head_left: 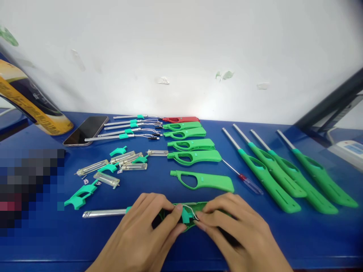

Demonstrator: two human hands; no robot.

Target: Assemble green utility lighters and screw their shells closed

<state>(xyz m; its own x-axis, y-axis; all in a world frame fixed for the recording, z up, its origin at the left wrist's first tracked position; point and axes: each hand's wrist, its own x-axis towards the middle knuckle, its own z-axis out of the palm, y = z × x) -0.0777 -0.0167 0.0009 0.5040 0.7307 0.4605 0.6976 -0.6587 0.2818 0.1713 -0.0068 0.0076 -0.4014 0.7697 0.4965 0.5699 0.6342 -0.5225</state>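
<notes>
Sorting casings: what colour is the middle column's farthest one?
The farthest casing is red, clearest in the head view.

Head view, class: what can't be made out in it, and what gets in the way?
All in the head view:
Much of the open green shell: covered by the left grip and right grip.
Where the white wire ends: hidden at the right grip.
What the dark object is: pixelated, cut by the left edge.
Yellow container: cut by the left edge; small print blurred.
White device: cut by the right edge.
</notes>
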